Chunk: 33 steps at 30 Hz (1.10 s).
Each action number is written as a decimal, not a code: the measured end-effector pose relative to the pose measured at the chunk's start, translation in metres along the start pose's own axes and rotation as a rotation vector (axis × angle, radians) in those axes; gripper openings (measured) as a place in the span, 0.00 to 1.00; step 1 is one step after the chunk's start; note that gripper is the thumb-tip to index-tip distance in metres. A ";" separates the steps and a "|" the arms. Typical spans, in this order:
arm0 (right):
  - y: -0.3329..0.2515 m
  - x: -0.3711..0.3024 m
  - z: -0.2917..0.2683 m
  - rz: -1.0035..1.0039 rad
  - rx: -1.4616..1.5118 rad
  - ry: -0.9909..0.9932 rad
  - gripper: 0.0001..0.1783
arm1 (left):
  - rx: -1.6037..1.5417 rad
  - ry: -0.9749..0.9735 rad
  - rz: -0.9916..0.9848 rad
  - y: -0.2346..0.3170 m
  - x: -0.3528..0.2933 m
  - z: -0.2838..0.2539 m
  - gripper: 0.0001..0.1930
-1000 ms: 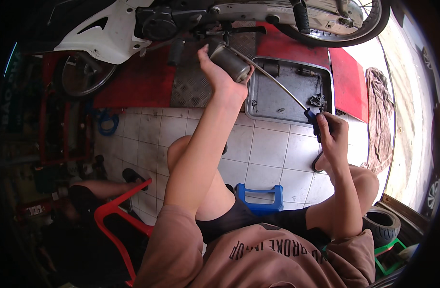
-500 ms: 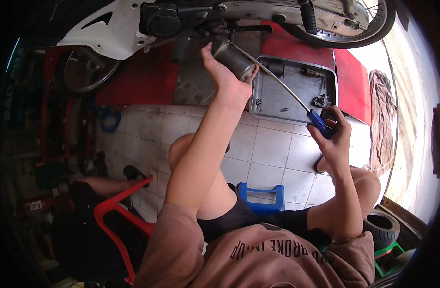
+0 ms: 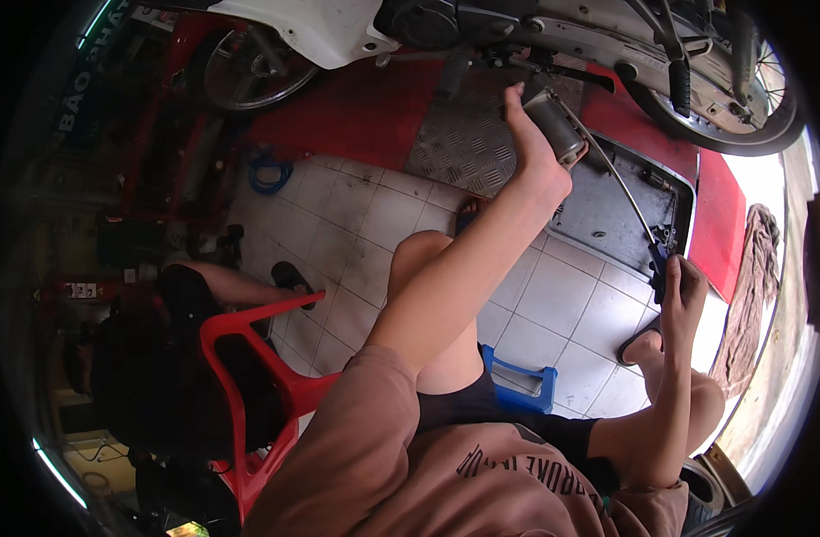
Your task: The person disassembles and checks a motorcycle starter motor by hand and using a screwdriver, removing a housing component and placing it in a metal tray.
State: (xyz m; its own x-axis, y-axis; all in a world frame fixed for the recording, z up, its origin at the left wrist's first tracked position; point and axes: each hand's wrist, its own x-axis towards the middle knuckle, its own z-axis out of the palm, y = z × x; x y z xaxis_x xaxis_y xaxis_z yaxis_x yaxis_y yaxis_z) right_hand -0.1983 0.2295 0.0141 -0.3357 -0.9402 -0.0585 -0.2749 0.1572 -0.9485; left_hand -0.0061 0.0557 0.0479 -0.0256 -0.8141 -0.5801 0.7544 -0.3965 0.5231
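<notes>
My left hand (image 3: 539, 159) is closed round a grey metal starter motor (image 3: 556, 130), held up in front of the motorbike with the thumb pointing upward along its left side. Below and to the right, my right hand (image 3: 685, 285) grips the dark blue handle of a long screwdriver (image 3: 617, 177). Its thin shaft slants up and left past the motor's side, and the tip meets the motor's upper end; the exact contact is too small to tell. Beneath the shaft lies a shallow metal tray (image 3: 598, 215) with several small dark parts at its right side.
A motorbike (image 3: 553, 40) stands across the far side, above a red platform (image 3: 347, 116) with a patterned metal plate (image 3: 459, 148). A blue stool (image 3: 526, 389) is beneath me. Left are a red chair (image 3: 276, 376) and another person's leg (image 3: 222, 285). A brown rag (image 3: 750, 295) hangs right.
The whole scene has shifted rightward and tilted as the head turned left. My right hand has changed its hold on the screwdriver handle, its fingers now closer together. The left hand keeps its grip.
</notes>
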 end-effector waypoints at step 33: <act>-0.011 0.001 0.006 -0.185 -0.182 -0.018 0.14 | 0.096 0.016 0.091 0.001 -0.007 0.000 0.24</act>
State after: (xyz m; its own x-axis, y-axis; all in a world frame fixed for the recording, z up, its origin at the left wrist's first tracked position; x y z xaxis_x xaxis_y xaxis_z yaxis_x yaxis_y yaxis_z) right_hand -0.1904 0.2255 0.0230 -0.2487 -0.9631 0.1031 -0.4878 0.0326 -0.8724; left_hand -0.0054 0.0611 0.0528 0.0513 -0.8421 -0.5369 0.6868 -0.3606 0.6311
